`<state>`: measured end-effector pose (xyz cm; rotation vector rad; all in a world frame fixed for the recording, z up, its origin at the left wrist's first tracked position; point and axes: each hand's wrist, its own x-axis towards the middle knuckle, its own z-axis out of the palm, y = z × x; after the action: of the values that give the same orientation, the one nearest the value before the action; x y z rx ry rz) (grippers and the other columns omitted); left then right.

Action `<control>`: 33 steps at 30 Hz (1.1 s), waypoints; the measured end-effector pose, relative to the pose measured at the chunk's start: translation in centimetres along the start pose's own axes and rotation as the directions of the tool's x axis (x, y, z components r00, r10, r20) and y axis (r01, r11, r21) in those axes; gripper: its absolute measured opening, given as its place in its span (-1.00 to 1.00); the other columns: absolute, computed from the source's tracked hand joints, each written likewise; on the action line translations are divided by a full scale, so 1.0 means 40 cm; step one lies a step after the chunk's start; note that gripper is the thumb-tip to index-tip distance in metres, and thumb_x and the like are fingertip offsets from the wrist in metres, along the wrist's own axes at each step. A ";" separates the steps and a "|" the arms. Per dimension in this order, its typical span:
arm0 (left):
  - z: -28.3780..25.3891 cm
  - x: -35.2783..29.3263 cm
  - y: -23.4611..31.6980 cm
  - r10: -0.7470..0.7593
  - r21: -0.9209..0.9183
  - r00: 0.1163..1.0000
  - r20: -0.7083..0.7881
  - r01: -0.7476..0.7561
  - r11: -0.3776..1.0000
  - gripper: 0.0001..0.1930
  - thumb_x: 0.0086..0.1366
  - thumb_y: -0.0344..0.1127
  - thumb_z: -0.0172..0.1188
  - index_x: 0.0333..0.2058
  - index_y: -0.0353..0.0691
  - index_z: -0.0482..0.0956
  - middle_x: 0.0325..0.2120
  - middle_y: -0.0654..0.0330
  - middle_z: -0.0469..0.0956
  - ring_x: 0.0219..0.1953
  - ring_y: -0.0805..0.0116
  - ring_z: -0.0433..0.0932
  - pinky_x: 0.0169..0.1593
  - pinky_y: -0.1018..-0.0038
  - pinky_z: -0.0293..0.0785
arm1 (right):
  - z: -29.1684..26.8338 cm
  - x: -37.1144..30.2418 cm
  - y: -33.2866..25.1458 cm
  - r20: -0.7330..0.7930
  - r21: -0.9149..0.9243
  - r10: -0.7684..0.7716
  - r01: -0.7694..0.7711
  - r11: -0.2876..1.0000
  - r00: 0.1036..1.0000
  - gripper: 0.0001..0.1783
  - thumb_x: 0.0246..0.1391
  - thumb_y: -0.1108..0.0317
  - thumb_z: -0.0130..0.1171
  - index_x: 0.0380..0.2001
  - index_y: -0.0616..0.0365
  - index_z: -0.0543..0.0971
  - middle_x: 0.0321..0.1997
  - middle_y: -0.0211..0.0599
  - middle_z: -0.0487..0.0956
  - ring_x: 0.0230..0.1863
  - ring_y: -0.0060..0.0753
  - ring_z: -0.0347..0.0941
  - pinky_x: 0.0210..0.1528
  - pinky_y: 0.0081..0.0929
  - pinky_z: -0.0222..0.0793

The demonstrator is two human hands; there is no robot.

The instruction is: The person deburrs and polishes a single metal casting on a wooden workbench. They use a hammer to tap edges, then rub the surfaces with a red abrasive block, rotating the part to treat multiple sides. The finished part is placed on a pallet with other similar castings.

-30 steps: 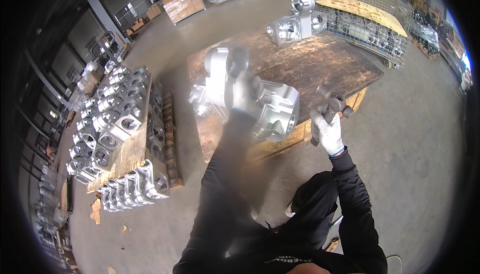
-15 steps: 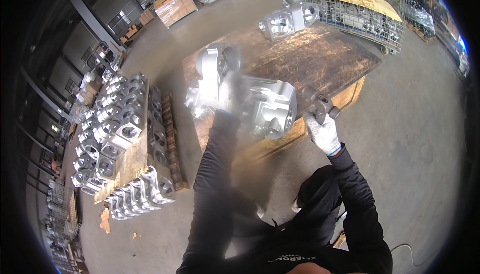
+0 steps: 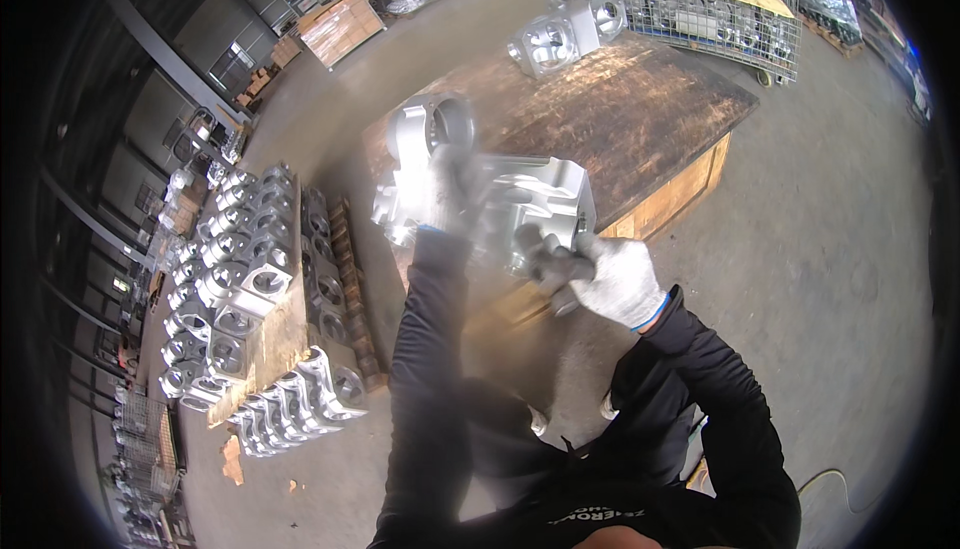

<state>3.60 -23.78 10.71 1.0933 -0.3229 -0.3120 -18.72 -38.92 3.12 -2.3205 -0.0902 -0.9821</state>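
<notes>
Both gloved hands are on a silver metal casting [image 3: 520, 211] at the near-left edge of the wooden surface [image 3: 640, 109]. The left hand [image 3: 455, 189] grips its top, blurred; the right hand [image 3: 612, 279] clamps its near-right corner. This looks like handling or turning the casting, which next calls for a firm two-handed hold. More castings [image 3: 565, 24] sit at the far edge.
</notes>
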 end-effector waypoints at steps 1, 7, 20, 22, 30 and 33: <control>-0.001 -0.002 0.001 -0.061 -0.133 0.998 -0.017 0.058 0.989 -0.70 0.45 -0.29 0.17 -0.51 -0.08 0.37 -0.68 0.31 0.19 -0.71 0.40 0.14 -0.64 0.48 0.08 | 0.011 0.003 -0.018 0.025 -0.053 -0.048 0.049 0.997 0.999 -0.66 -0.05 0.24 0.47 -0.18 0.01 0.66 -0.56 -0.17 0.60 -0.55 -0.04 0.63 -0.46 -0.18 0.57; -0.031 0.019 0.013 -0.206 -0.256 0.978 0.022 0.204 0.945 -0.69 0.47 -0.27 0.16 -0.52 -0.08 0.40 -0.69 0.30 0.24 -0.72 0.39 0.17 -0.63 0.46 0.11 | 0.069 0.033 -0.092 -0.089 -0.192 -0.496 0.474 0.859 0.864 -0.59 -0.24 0.20 0.40 -0.27 0.11 0.56 -0.52 -0.28 0.55 -0.49 -0.16 0.57 -0.39 -0.21 0.50; -0.042 0.019 -0.006 -0.160 -0.288 0.986 -0.040 0.142 0.947 -0.74 0.47 -0.28 0.18 -0.47 -0.09 0.47 -0.64 0.30 0.27 -0.66 0.41 0.21 -0.58 0.46 0.16 | 0.070 0.071 -0.092 -0.040 -0.139 -0.513 0.503 0.853 0.858 -0.34 -0.45 -0.04 0.55 -0.28 0.08 0.51 -0.50 -0.30 0.52 -0.50 -0.15 0.54 -0.41 -0.17 0.46; -0.057 0.019 -0.009 -0.146 -0.299 0.988 0.051 0.155 0.942 -0.76 0.48 -0.25 0.20 -0.43 -0.10 0.54 -0.64 0.30 0.29 -0.66 0.40 0.22 -0.59 0.46 0.17 | 0.068 0.065 -0.090 -0.008 -0.072 -0.436 0.435 0.898 0.900 -0.31 -0.44 -0.09 0.55 -0.26 0.06 0.51 -0.50 -0.30 0.52 -0.50 -0.16 0.54 -0.41 -0.17 0.46; -0.100 0.029 -0.014 -0.125 -0.254 0.932 0.339 0.219 0.942 -0.75 0.50 -0.22 0.22 -0.42 -0.10 0.56 -0.62 0.29 0.33 -0.66 0.40 0.23 -0.59 0.46 0.18 | 0.062 0.064 -0.074 0.049 -0.102 -0.338 0.342 0.934 0.940 -0.37 -0.27 -0.07 0.52 -0.16 0.05 0.57 -0.46 -0.31 0.53 -0.42 -0.17 0.58 -0.41 -0.13 0.47; -0.091 0.029 -0.005 -0.179 -0.218 0.947 0.266 0.240 0.946 -0.74 0.50 -0.21 0.23 -0.43 -0.10 0.53 -0.62 0.29 0.30 -0.65 0.40 0.21 -0.59 0.46 0.17 | 0.055 0.065 -0.080 0.022 -0.081 -0.351 0.351 0.933 0.936 -0.52 -0.24 0.08 0.46 -0.25 0.05 0.56 -0.49 -0.30 0.55 -0.45 -0.15 0.59 -0.42 -0.13 0.49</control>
<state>6.13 -21.37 9.11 0.8428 -0.3740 -0.6645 -16.35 -35.52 5.31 -2.4343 -0.4913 -1.1691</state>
